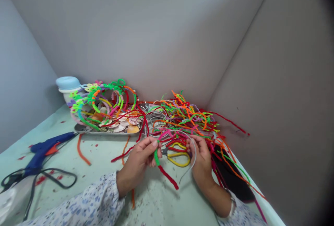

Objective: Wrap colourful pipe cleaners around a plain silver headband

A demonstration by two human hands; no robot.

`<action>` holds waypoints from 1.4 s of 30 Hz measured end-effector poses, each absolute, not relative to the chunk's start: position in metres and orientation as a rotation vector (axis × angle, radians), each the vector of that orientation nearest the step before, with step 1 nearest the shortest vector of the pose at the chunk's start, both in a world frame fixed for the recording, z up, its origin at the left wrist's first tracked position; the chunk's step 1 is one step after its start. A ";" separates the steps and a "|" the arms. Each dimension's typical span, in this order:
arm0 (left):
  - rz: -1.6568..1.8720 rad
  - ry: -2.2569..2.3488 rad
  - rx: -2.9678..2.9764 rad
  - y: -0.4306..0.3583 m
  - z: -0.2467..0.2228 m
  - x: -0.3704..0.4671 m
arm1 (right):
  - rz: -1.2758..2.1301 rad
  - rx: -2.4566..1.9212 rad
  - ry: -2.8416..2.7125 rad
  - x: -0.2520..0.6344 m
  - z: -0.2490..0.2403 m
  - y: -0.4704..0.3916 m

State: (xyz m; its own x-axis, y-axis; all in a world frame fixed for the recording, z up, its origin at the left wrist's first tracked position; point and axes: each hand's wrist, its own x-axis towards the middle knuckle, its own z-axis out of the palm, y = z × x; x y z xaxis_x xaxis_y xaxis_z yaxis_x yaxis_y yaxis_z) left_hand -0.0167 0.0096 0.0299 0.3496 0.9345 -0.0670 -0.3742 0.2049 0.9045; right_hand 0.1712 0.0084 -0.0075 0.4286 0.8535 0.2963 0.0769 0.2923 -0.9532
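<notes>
My left hand (142, 161) pinches a bent wire hoop near one end, where fuzzy pipe cleaner in red (168, 177) and green (156, 157) is wrapped round it. A pink wrapped stretch (165, 134) follows above those fingers. From there the hoop runs on as bare grey wire (194, 146), curving over to my right hand and down to a free end. My right hand (200, 158) is closed at that side of the hoop; exactly what its fingertips grip is partly hidden. Between and behind the hands lie yellow-handled scissors (180, 159) on the table.
A heap of coloured pipe cleaners (188, 114) lies behind, with coiled wire (156, 116) beside it. Left of that, a metal tray (112, 134) holds shells and finished-looking wrapped hoops (91, 97). A blue glue gun (47, 149), its cord and a blue-lidded bottle (68, 83) stand left.
</notes>
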 end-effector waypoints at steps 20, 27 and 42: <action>0.987 0.840 2.252 0.007 0.053 -0.026 | 1.451 -0.919 -0.875 0.156 0.037 -0.014; 0.941 0.940 2.263 0.013 0.041 -0.033 | 1.565 -0.863 -0.725 0.153 0.012 -0.010; 1.309 1.171 1.816 -0.011 0.017 -0.019 | 1.543 -0.833 -0.615 0.151 -0.006 -0.006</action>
State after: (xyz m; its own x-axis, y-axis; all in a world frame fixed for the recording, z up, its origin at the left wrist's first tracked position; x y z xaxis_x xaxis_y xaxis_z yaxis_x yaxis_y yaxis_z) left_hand -0.0189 -0.0109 0.0170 0.1218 0.9042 0.4094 0.3065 -0.4266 0.8510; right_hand 0.1507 -0.0059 -0.0057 -0.0253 0.9868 -0.1601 -0.6059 -0.1425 -0.7827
